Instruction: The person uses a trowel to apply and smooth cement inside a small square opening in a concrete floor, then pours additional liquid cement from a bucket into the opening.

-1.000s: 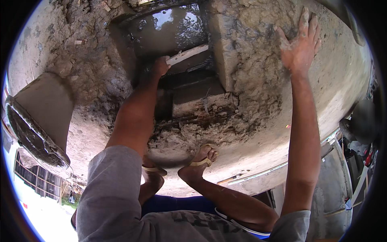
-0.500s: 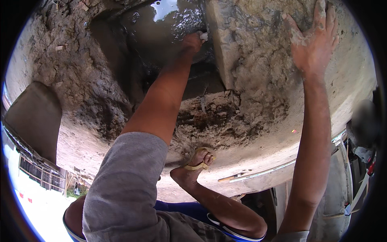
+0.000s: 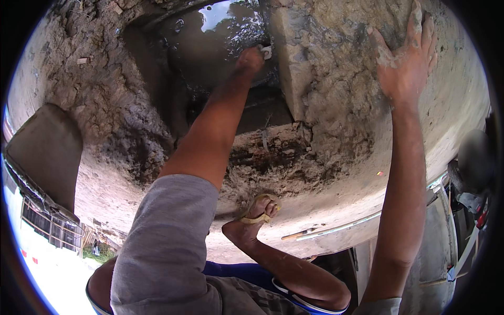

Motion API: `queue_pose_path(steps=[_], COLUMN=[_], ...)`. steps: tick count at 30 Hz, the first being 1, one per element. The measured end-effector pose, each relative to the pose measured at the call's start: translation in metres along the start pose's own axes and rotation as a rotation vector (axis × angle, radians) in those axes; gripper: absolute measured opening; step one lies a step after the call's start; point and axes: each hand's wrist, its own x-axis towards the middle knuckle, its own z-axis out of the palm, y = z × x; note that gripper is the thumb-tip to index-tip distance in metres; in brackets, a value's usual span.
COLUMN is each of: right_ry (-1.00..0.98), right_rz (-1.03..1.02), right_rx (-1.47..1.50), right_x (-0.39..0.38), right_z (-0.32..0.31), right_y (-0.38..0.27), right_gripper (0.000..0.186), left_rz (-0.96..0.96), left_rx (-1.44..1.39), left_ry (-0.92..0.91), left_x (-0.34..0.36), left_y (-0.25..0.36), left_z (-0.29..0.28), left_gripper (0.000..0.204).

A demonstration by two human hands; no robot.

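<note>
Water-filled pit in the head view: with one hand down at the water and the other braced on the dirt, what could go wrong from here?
1. The right hand is spread flat on the crumbly mud bank; that soil may give way under the lean.
2. The left hand reaches far down to a small pale object at the edge of the muddy water; overbalancing forward looks possible.
3. The sandalled foot stands on sloping ground near the pit's ragged lip and could slip.
</note>
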Motion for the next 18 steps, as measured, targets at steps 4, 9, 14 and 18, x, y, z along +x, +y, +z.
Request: queue_pose_path(steps=[4,9,14,18], right_ry=[-0.009,-0.01,-0.068,-0.043], right_rz=[0.012,0.033,0.093,0.072], right_rx=[-0.032,-0.056,-0.071,-0.051], right_x=[0.004,0.005,0.001,0.006], right_z=[-0.001,-0.004,-0.002,-0.002], right_y=[-0.005,-0.005,-0.003,-0.006], right_gripper=[0.084,0.083,0.084,0.085], left_rz=[-0.184,-0.194,-0.24,-0.359], left_rx=[-0.014,-0.058,-0.114,-0.121], left_ry=[-0.017,0.125,0.207,0.205], left_x=[-0.004,-0.061,-0.105,-0.122], left_y=[-0.026,-0.075,-0.055,-0.107], left_z=[-0.001,0.013,0.003,0.024], left_gripper=[0.037,0.038,0.035,0.032])
